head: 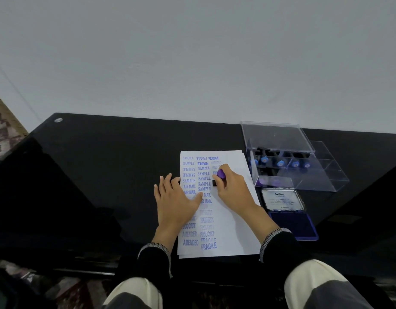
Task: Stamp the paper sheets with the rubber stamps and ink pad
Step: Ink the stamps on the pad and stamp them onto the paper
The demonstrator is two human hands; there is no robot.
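The right hand [234,188] grips a small stamp [219,176] with its fingers curled around the purple handle, and the dark base below the fingertips sits on the top sheet of paper [235,230], in the third column of prints. The left hand [177,197] lies flat with straight fingers spread, pressing the left edge of the sheets against the black table [103,163].

The stamp looks light and stiff (plastic handle, rubber face below), so I judge that a short grip low on the handle, close to the base, gives an even press; held too high it may rock and print only one side. The paper is thin and slides easily on the glossy table, so the flat hand beside the stamping fingers is needed.

The ink pad [293,221] lies open just right of the right wrist, its lid [283,200] tilted back. Beyond it stands a clear box [304,175] with more stamps.
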